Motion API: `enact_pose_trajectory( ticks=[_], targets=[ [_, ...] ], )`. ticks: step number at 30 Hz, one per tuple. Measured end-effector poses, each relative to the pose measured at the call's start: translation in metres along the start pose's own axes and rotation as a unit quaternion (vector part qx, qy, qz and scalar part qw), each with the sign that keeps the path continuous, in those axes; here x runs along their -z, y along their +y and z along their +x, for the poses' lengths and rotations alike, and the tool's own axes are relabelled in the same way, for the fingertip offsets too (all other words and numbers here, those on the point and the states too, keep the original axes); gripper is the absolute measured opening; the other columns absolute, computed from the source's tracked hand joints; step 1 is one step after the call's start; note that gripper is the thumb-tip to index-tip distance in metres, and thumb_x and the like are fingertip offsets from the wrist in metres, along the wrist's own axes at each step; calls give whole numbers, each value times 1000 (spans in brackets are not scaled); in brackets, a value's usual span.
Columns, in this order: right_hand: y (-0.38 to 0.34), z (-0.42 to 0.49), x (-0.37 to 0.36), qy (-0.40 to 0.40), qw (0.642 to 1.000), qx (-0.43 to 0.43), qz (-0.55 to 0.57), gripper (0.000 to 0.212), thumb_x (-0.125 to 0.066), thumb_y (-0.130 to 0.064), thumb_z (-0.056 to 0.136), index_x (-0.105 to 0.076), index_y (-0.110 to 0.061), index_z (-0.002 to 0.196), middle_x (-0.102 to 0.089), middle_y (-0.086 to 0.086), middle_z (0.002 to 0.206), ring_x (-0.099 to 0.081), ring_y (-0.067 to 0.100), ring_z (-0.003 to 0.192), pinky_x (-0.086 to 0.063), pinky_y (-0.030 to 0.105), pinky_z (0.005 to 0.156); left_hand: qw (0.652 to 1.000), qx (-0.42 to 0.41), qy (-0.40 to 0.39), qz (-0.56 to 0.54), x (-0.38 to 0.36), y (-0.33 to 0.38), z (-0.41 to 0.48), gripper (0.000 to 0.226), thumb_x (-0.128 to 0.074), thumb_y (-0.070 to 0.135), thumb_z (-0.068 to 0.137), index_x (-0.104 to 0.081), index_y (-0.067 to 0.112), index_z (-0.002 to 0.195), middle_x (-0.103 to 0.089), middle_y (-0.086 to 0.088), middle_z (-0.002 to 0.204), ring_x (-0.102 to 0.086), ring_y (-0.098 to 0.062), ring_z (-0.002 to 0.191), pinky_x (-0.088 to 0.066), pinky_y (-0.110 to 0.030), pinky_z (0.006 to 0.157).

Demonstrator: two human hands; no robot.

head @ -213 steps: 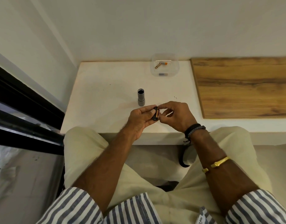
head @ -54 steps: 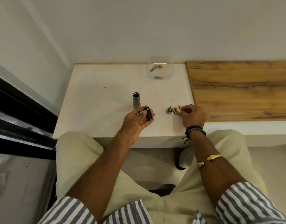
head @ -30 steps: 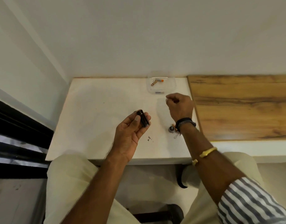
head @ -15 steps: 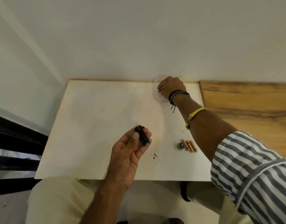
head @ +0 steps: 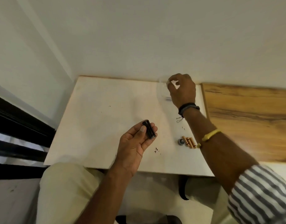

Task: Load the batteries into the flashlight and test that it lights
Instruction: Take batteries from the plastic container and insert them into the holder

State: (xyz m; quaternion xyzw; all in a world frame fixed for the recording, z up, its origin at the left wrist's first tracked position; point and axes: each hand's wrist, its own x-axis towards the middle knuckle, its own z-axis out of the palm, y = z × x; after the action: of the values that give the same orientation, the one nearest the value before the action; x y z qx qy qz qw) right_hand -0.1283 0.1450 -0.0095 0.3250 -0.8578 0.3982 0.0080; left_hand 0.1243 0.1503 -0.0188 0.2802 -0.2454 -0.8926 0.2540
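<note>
Since half a second back, the right hand has lifted a bit off the clear plastic tub at the far edge of the white table, fingers pinched together over it, but I can't tell from here whether there's a battery between them, it's too blurry. The left hand hasn't really budged: palm up over the table, thumb and fingers gripping the black battery holder, which sits tilted across the fingertips. Three copper-coloured batteries lie side by side near the right forearm, touching each other, with the round end cap just beside them on the left. A wooden board butts up against the table on the right. I can't spot the flashlight body in this shot.
</note>
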Motion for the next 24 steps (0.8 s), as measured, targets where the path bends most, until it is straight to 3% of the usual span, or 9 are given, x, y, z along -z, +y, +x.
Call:
enact_pose_trajectory(
  ticks=[3,7,10,12,17,24],
  targets=[
    [-14,-50,25,22,991,-27,129,11,-63,-24,95,-69,-18,102,-74,-2,87,-71,13,77,-56,25,67,1000,2,-16,18,-3,-1,-3,34,-63,14,89,-65,3,121,-72,-21,116,-69,-34,113,-59,-35,87],
    [-23,-121,54,-21,969,-59,237,13,-67,-24,97,-69,-19,109,-74,2,77,-71,17,60,-56,26,54,998,0,-27,50,-3,-7,-9,34,-65,13,91,-64,1,122,-71,-22,118,-68,-34,114,-59,-35,87],
    [-25,-162,67,-58,957,-84,272,9,-72,-18,94,-68,-17,102,-74,4,74,-72,23,60,-60,36,56,995,-5,-31,92,-3,-12,-12,32,-64,11,94,-63,1,124,-72,-21,117,-69,-33,112,-59,-34,86],
    [-25,-177,74,-96,948,-86,290,9,-73,-12,92,-74,-14,101,-77,3,81,-75,23,69,-64,42,66,992,-8,-26,120,-2,-14,-13,30,-62,9,96,-64,3,125,-72,-21,116,-70,-34,110,-60,-36,86],
    [-22,-193,92,-197,944,-62,257,24,-74,-6,90,-79,-17,111,-80,-1,105,-75,14,100,-59,44,96,988,-18,-12,155,1,-16,-19,26,-63,8,96,-68,8,121,-73,-19,116,-71,-32,109,-60,-37,87],
    [-25,-198,101,-201,967,8,158,26,-73,-4,90,-78,-19,111,-78,-5,106,-73,5,97,-58,28,95,980,-35,-16,194,1,-20,-25,25,-65,10,95,-69,9,120,-76,-13,111,-73,-31,105,-60,-35,84]
  ],
)
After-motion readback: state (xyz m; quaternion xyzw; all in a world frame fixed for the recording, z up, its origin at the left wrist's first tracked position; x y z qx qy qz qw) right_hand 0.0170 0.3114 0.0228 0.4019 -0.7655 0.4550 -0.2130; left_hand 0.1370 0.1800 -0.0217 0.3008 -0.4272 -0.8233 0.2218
